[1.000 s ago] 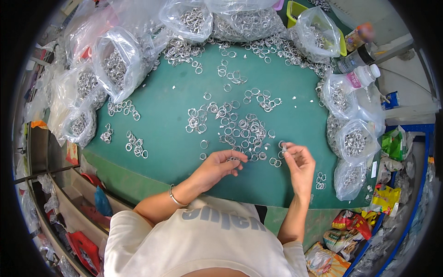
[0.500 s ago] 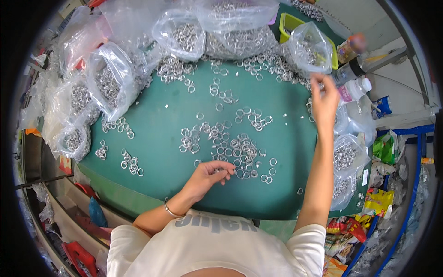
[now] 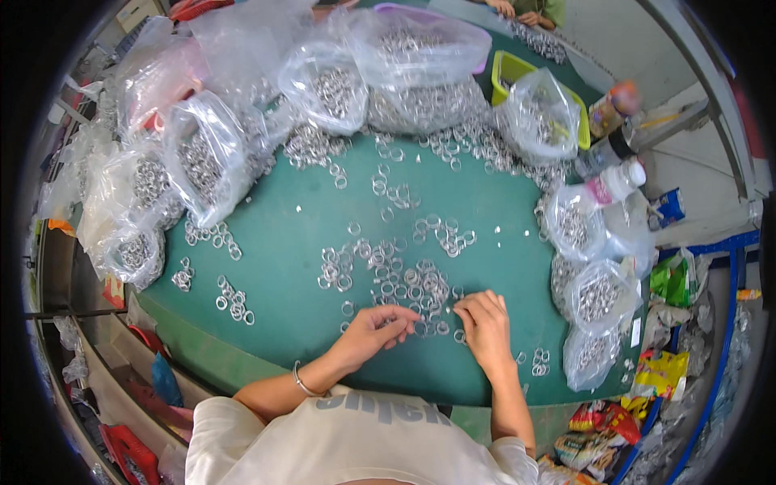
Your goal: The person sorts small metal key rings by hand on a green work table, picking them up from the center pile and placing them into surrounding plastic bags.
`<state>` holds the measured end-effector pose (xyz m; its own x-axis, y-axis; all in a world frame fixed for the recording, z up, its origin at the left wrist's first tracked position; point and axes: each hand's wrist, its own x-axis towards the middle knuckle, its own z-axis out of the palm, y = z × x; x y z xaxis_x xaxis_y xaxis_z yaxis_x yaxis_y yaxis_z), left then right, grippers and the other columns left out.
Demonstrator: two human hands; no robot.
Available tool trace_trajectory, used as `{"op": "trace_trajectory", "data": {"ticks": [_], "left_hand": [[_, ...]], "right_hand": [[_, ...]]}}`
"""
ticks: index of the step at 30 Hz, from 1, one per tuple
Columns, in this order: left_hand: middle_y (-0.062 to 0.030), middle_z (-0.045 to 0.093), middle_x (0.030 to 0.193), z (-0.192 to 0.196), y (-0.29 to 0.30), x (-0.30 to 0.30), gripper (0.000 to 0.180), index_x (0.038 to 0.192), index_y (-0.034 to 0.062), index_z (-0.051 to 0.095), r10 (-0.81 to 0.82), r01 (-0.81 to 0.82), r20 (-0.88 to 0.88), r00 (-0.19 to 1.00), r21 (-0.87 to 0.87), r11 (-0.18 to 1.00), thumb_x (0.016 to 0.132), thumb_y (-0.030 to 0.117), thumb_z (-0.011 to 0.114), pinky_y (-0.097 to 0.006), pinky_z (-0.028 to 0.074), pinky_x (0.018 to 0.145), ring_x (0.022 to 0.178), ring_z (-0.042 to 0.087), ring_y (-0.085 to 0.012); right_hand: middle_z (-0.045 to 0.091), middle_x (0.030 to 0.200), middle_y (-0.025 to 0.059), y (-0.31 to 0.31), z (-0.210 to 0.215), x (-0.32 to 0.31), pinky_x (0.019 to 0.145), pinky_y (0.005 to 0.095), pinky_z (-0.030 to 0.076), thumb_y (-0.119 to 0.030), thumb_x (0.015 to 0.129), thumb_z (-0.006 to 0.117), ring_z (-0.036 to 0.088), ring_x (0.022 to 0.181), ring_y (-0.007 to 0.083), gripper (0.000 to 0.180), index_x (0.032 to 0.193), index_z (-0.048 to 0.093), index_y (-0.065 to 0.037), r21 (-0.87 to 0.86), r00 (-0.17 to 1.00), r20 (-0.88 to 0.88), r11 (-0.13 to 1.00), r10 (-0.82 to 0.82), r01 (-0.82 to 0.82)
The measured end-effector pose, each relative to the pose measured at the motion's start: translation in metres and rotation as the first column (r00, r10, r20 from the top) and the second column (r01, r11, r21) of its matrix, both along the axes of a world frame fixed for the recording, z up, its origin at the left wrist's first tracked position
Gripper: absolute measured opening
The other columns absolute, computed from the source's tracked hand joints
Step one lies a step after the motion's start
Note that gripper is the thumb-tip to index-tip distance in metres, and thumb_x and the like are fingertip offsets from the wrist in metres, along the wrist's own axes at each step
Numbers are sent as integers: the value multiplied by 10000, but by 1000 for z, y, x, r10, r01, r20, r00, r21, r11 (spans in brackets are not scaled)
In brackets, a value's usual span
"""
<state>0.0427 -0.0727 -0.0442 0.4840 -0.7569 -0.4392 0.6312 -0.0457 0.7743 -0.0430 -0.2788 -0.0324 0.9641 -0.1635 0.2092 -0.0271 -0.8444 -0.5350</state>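
Many silver metal rings (image 3: 424, 284) lie loose in a heap on the green table (image 3: 283, 210) in front of me. My left hand (image 3: 373, 333) rests at the heap's near edge with its fingers curled into a pinch. Whatever it may hold is hidden by the fingers. Just right of the heap, my right hand (image 3: 485, 325) reaches down with thumb and fingers pressed together. I cannot make out anything between them. A single ring (image 3: 460, 336) lies beside its fingertips. Small ring groups sit at the left (image 3: 234, 301) and at the right (image 3: 540, 362).
Clear plastic bags of rings (image 3: 198, 166) line the table's left, far and right sides. A yellow-green bin (image 3: 508, 69), a white bottle (image 3: 618, 181) and a dark-capped bottle (image 3: 606, 152) stand at the far right. Another person's hands (image 3: 517, 11) are near rings at the top.
My right hand has come back from the bags at the far right to the near side of the ring heap. My left hand stays nearly in place. The view has shifted slightly.
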Motion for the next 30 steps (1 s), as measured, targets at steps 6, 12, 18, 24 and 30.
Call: {"op": "trace_trajectory", "data": {"ticks": [6, 12, 18, 24, 30], "left_hand": [[-21, 593, 887, -1, 16, 13, 191, 1085, 2, 617, 81, -81, 3, 997, -28, 996, 937, 67, 513, -197, 399, 604, 748, 513, -76], [-28, 592, 862, 5, 19, 22, 187, 1084, -3, 609, 124, -124, 39, 991, -10, 992, 937, 68, 519, -198, 382, 585, 710, 505, -81], [-23, 596, 849, -4, 17, 19, 194, 1095, 7, 616, 43, -44, -19, 999, -33, 998, 945, 76, 514, -206, 389, 594, 727, 502, -72], [-28, 595, 855, 2, 8, 17, 199, 1095, -1, 614, 17, -18, -24, 1000, -41, 999, 946, 74, 507, -215, 394, 598, 736, 507, -81], [-42, 601, 879, -3, 14, 15, 197, 1096, -12, 601, 53, -52, 11, 999, -32, 998, 942, 70, 508, -212, 400, 625, 735, 516, -93]], "right_hand": [[626, 764, 91, -22, 51, 55, 631, 320, 435, 8, 751, 674, 560, 671, 231, 54, 789, 639, -5, 236, 980, 197, 972, -40, -8], [625, 757, 82, -53, 71, 75, 587, 270, 426, 10, 770, 675, 559, 673, 135, 73, 842, 666, -4, 395, 996, -85, 917, -33, 64], [607, 742, 95, -14, 27, -8, 603, 320, 453, 9, 766, 673, 560, 660, 195, 162, 928, 659, 7, 376, 942, -334, 920, 21, 113], [588, 763, -7, -3, 1, -21, 595, 218, 416, -28, 855, 646, 506, 669, 79, 132, 981, 654, 12, 930, 945, -279, 198, -174, 311], [607, 813, 22, -17, 44, 47, 621, 204, 418, -46, 865, 638, 522, 699, 73, 165, 1016, 642, 22, 955, 943, 50, 292, -330, 51]]}}
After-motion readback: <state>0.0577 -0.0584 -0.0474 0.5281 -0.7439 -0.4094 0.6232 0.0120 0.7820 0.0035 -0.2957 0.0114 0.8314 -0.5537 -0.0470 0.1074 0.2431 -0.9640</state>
